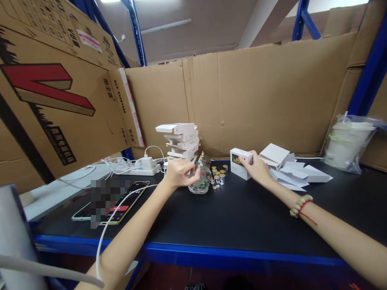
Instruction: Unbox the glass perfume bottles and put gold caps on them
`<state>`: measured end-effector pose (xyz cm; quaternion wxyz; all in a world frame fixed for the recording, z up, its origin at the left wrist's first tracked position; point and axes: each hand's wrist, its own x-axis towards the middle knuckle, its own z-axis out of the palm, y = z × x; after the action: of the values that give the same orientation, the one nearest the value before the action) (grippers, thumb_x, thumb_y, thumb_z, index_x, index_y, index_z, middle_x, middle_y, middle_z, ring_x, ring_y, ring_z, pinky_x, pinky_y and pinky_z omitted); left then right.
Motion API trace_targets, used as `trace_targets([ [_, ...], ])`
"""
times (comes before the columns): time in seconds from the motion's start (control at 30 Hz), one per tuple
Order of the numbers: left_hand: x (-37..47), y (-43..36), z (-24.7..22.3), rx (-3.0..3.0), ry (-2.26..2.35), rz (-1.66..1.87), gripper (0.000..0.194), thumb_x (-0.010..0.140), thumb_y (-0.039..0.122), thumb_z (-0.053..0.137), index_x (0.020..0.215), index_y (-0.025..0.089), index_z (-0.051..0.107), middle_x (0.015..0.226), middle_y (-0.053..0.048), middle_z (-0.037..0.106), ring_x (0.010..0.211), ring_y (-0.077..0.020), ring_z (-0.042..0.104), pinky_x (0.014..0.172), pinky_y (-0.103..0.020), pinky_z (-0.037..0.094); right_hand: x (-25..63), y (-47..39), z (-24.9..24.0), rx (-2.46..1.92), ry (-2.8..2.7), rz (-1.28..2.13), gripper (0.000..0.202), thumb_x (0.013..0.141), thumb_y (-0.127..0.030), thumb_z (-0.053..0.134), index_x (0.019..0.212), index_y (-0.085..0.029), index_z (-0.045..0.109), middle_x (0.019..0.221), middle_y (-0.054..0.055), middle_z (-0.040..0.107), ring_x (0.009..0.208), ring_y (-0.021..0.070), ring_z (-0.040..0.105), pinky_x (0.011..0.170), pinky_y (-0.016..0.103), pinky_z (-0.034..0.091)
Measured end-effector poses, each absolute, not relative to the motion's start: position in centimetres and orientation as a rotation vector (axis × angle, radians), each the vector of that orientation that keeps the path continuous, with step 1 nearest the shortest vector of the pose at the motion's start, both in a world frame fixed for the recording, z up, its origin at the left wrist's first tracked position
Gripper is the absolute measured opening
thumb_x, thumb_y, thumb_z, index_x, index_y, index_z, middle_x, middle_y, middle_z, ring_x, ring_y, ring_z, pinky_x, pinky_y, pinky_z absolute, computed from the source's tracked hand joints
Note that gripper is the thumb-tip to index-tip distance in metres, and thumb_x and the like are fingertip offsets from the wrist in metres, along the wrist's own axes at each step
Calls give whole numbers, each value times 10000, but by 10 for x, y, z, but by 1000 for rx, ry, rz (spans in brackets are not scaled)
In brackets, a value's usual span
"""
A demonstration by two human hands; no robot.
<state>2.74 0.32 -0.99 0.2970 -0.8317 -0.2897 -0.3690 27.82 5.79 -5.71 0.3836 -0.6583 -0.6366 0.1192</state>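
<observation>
My right hand (256,168) grips a small white box (240,171) with a dark and gold picture on its front; it stands upright on the black tabletop. My left hand (181,172) has curled fingers beside a row of clear glass bottles (200,186). Whether it holds anything is hidden. A shiny nozzle (202,156) sticks up from the bottles just past the fingers. Between the hands lie several small gold and silver caps (219,176). Behind my left hand rises a stack of white flat boxes (183,141).
Folded white cartons (287,169) lie to the right, with a bagged white cup (347,141) beyond. At left are phones (130,203), a power strip (142,169) and a white cable (105,229) crossing near my left arm. Cardboard walls (256,96) enclose the back.
</observation>
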Motion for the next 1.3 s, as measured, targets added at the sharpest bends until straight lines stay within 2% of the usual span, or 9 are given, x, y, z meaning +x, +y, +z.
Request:
trace_targets([
  [0.17, 11, 6, -1, -2347, -907, -800, 544, 762, 508, 503, 379, 150, 359, 323, 52, 344, 337, -50, 330, 393, -184, 233, 277, 57, -57, -1675, -1652, 322, 272, 735, -466, 495, 862, -225, 481, 742, 39, 646, 735, 240, 601, 573, 271, 381],
  [0.33, 19, 4, -1, -2539, -1187, -514, 608, 621, 675, 576, 364, 141, 437, 326, 28, 400, 340, -63, 332, 402, -203, 211, 278, 58, -56, -1712, -1647, 344, 241, 721, -445, 508, 802, -228, 441, 722, 33, 627, 738, 241, 602, 590, 273, 392],
  [0.43, 21, 6, -5, -2547, -1399, -309, 587, 531, 646, 664, 341, 142, 431, 308, 29, 385, 313, -61, 294, 383, -205, 178, 278, 59, -57, -1740, -1641, 347, 248, 714, -453, 508, 754, -229, 409, 678, 30, 607, 722, 245, 599, 587, 278, 396],
  [0.53, 19, 7, -7, -2550, -1480, -258, 559, 549, 603, 680, 345, 143, 437, 315, 28, 395, 311, -63, 293, 380, -202, 174, 278, 60, -59, -1763, -1647, 363, 279, 683, -454, 545, 759, -227, 402, 707, 40, 616, 753, 259, 601, 595, 291, 409],
  [0.67, 19, 5, -8, -2530, -1318, -501, 569, 703, 569, 558, 353, 142, 422, 328, 17, 411, 338, -73, 338, 395, -200, 202, 280, 60, -62, -1760, -1675, 426, 310, 647, -420, 600, 809, -212, 437, 879, 83, 646, 865, 272, 601, 656, 310, 441],
  [0.77, 21, 4, -9, -2428, -1045, -795, 537, 819, 422, 439, 365, 139, 398, 328, 20, 405, 337, -64, 341, 395, -190, 219, 281, 60, -64, -1752, -1685, 467, 342, 655, -382, 607, 901, -191, 466, 1002, 113, 631, 945, 277, 585, 732, 327, 447],
  [0.9, 23, 5, -10, -2351, -882, -937, 481, 836, 286, 387, 378, 138, 387, 329, 32, 404, 324, -49, 320, 378, -175, 217, 279, 58, -65, -1756, -1688, 479, 393, 653, -373, 618, 960, -173, 478, 1029, 130, 622, 963, 289, 578, 755, 344, 446],
  [1.13, 28, 3, -10, -2256, -817, -1035, 428, 807, 285, 452, 402, 147, 429, 328, 50, 400, 321, -47, 334, 373, -176, 231, 274, 45, -45, -1774, -1526, 269, 421, 726, -476, 511, 1025, -185, 461, 843, 108, 618, 853, 332, 585, 719, 424, 416],
  [1.3, 40, -3, -12, -2201, -765, -1192, 403, 783, 405, 521, 466, 157, 534, 350, 57, 444, 336, -50, 412, 386, -171, 291, 260, 30, -29, -1186, -1347, 134, 395, 735, -512, 487, 972, -201, 425, 840, 75, 571, 743, 235, 567, 653, 360, 431],
])
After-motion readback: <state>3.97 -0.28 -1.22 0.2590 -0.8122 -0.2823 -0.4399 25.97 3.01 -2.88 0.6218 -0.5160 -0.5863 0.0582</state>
